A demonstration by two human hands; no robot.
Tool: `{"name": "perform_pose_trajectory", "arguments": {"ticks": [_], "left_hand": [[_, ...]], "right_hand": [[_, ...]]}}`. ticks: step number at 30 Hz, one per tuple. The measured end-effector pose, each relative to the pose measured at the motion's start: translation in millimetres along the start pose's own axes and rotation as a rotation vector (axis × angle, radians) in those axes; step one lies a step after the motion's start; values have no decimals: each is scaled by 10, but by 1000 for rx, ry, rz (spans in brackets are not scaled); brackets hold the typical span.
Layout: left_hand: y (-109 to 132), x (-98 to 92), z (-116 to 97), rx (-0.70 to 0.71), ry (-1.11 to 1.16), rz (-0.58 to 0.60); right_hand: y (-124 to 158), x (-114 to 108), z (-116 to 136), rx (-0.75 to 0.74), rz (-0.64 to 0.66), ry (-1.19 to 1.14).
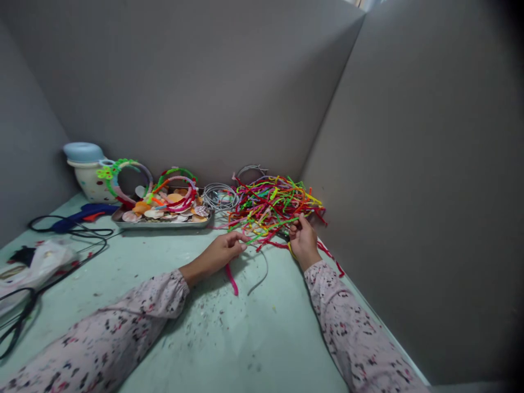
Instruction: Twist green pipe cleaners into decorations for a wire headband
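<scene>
A green pipe cleaner stretches between my two hands, just in front of a heap of many-coloured pipe cleaners. My left hand pinches its left end between thumb and fingers. At the other end, my right hand has its fingers closed on it, close to the heap's front right side. Below my left hand lie a pink pipe cleaner and a curved grey wire. Something dark with a yellow loop, partly hidden, sits beside my right hand.
A metal tray of seashells with pipe-cleaner-wrapped rings stands at the back left. Near it are a coil of grey wire, a lidded spotted container, a blue tool, black cable and a plastic bag. Grey walls border the table.
</scene>
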State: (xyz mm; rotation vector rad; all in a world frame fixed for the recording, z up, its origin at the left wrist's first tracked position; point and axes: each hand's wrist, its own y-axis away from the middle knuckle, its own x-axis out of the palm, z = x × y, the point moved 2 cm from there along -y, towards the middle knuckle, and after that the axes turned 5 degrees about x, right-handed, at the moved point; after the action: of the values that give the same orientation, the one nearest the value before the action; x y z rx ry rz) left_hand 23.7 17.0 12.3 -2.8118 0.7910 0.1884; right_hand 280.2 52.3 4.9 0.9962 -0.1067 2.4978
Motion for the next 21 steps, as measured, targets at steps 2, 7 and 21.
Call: {"name": "perform_pose_trajectory", "arguments": {"ticks": [2,7,21], "left_hand": [[-1,4,2,7,8,-1],[-6,1,-18,56,40,-64],[6,-118,40,88,26,-214]], "right_hand": [[-16,-13,6,-1,-5,-11],[-49,-28,28,-32,-24,-28],[65,118,-100,68,177,59]]}}
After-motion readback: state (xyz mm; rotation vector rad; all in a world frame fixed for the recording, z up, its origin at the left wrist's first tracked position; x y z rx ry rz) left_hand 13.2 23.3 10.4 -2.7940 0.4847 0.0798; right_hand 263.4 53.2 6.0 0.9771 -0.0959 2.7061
